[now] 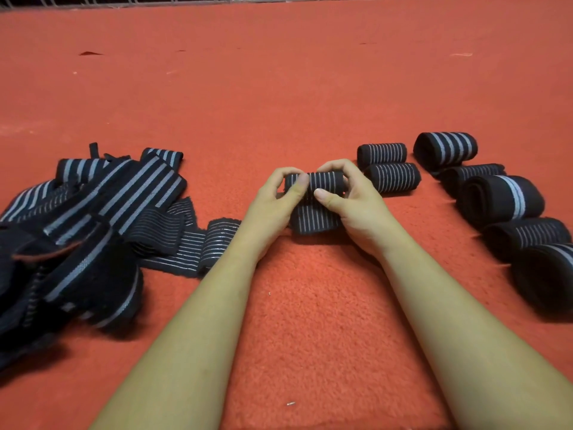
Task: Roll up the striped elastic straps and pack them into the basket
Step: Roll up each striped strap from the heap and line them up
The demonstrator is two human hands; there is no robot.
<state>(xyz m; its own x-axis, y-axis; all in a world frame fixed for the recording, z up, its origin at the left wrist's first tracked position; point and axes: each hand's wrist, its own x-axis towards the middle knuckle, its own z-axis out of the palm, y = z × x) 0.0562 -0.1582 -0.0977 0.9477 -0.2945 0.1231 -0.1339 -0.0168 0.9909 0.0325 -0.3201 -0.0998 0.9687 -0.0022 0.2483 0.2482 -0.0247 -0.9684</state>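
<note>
Two hands grip one part-rolled strap on red carpet [279,88].
The left hand [276,197] and right hand [350,200] each curl fingers and thumb round an end of the thin-striped strap roll [325,180], its loose tail lying flat between the wrists. Seven finished rolls [392,177] lie right of the right hand. A tangled pile of unrolled straps [93,218] lies left of the left hand; their number cannot be told.

Red-orange carpet floor [279,88], white wire grid [186,0] at far edge
</note>
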